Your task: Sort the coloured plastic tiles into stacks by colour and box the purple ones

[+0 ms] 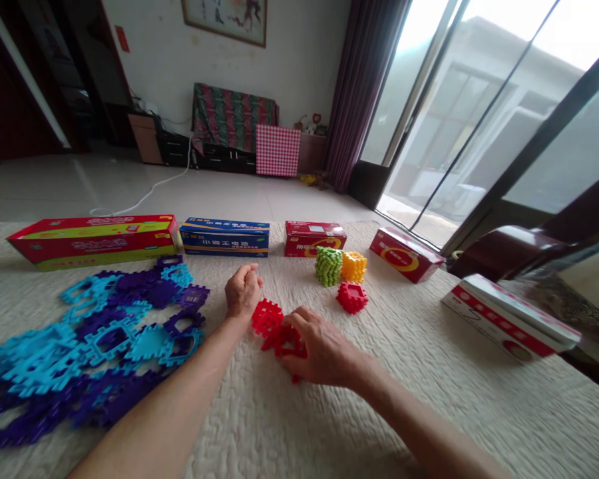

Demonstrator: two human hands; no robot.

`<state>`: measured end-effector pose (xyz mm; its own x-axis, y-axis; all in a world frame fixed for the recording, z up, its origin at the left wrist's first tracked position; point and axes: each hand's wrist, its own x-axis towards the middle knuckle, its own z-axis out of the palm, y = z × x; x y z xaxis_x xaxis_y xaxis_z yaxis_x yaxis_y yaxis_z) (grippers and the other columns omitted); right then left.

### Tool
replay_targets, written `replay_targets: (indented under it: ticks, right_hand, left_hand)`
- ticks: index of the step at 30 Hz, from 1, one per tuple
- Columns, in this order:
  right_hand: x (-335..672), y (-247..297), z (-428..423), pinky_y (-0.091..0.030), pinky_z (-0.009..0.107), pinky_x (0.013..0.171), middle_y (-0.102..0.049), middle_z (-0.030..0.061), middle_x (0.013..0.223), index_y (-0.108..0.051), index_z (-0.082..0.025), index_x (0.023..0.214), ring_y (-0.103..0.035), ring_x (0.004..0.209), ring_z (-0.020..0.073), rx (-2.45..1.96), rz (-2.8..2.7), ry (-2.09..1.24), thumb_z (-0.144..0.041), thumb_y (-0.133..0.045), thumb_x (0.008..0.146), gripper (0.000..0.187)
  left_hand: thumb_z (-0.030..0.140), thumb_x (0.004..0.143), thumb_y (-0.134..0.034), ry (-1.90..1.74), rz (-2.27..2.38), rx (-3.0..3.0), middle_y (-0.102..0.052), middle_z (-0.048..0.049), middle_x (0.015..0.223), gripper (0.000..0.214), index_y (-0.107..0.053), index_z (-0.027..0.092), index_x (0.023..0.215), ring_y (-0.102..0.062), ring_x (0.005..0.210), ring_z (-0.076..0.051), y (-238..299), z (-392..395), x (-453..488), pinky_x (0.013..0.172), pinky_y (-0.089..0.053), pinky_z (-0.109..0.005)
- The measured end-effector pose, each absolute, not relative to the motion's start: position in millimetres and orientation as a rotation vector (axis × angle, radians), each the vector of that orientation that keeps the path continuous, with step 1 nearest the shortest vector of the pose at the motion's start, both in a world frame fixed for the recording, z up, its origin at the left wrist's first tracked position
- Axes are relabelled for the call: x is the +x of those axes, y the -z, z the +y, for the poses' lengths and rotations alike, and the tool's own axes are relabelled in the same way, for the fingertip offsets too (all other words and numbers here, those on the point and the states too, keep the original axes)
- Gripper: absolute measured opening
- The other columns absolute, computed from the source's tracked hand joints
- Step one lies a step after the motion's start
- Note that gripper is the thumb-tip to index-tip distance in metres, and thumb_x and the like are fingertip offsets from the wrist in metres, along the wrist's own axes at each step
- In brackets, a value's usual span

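My left hand (244, 291) is curled into a fist on the cream quilted cover (259, 426); what its fingers hold, if anything, is hidden. Just right of that fist lies a red notched plastic building piece (267, 319). My right hand (319, 346) has its fingers and thumb round another red interlocking building piece (288, 341), partly covered by the hand. Beyond them stand a green stack of pieces (328, 265), a yellow stack of pieces (354, 266) and a red block of pieces (352, 297).
Left of my arm spreads a heap of light blue pieces (44, 352) and purple pieces (154, 293). Along the back stand a long red and green box (100, 241), a blue box (224, 237) and two red boxes (315, 234). A white and red box (509, 316) lies at right.
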<state>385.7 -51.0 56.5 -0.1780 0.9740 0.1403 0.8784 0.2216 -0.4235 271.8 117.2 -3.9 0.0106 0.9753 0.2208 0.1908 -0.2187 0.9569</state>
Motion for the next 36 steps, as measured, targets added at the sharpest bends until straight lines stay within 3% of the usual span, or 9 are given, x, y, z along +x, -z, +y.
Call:
replay_targets:
  ticks: [8, 18, 22, 28, 36]
  right_hand:
    - [407, -52, -46, -0.046, 0.033, 0.082, -0.058, 0.0067, 0.104, -0.056, -0.020, 0.110, -0.057, 0.091, 0.0185, -1.652, -1.976, -0.315, -0.017, -0.072, 0.067, 0.046]
    - [411, -55, -42, -0.047, 0.030, 0.072, -0.064, 0.0060, 0.091, -0.062, -0.015, 0.101, -0.059, 0.078, 0.0162, -1.739, -1.837, -0.423, -0.026, -0.070, 0.071, 0.033]
    - [426, -62, -41, -0.047, 0.030, 0.074, -0.064, 0.0061, 0.098, -0.060, -0.018, 0.107, -0.060, 0.085, 0.0169, -1.666, -1.824, -0.329, -0.028, -0.067, 0.074, 0.035]
    - [485, -80, -43, -0.046, 0.036, 0.081, -0.064, 0.0049, 0.101, -0.060, -0.022, 0.104, -0.059, 0.089, 0.0190, -1.751, -1.688, -0.017, -0.022, -0.060, 0.073, 0.032]
    - [524, -64, -45, -0.048, 0.035, 0.078, -0.064, 0.0052, 0.097, -0.062, -0.020, 0.102, -0.061, 0.082, 0.0187, -1.958, -1.662, -0.056, -0.015, -0.056, 0.067, 0.036]
  left_hand:
    - [0.031, 0.073, -0.042, -1.265, 1.254, 1.535, -0.063, -0.0005, 0.060, 0.039, -0.067, 0.015, 0.098, -0.056, 0.054, -0.015, 3, 117, 272, 0.055, -0.044, -0.025]
    - [0.029, 0.071, -0.043, -1.293, 1.220, 1.548, -0.061, 0.0008, 0.056, 0.035, -0.068, 0.015, 0.092, -0.057, 0.055, -0.015, 4, 117, 274, 0.055, -0.043, -0.024]
    - [0.029, 0.071, -0.043, -1.272, 1.224, 1.537, -0.060, 0.0018, 0.056, 0.035, -0.068, 0.016, 0.092, -0.055, 0.051, -0.014, 5, 117, 274, 0.052, -0.042, -0.024]
    - [0.030, 0.072, -0.044, -1.275, 1.221, 1.571, -0.061, 0.0009, 0.057, 0.035, -0.069, 0.016, 0.093, -0.057, 0.054, -0.015, 8, 118, 273, 0.054, -0.044, -0.024]
    - [0.030, 0.071, -0.044, -1.260, 1.222, 1.585, -0.061, 0.0012, 0.056, 0.034, -0.069, 0.017, 0.091, -0.057, 0.054, -0.015, 6, 117, 273, 0.053, -0.043, -0.024]
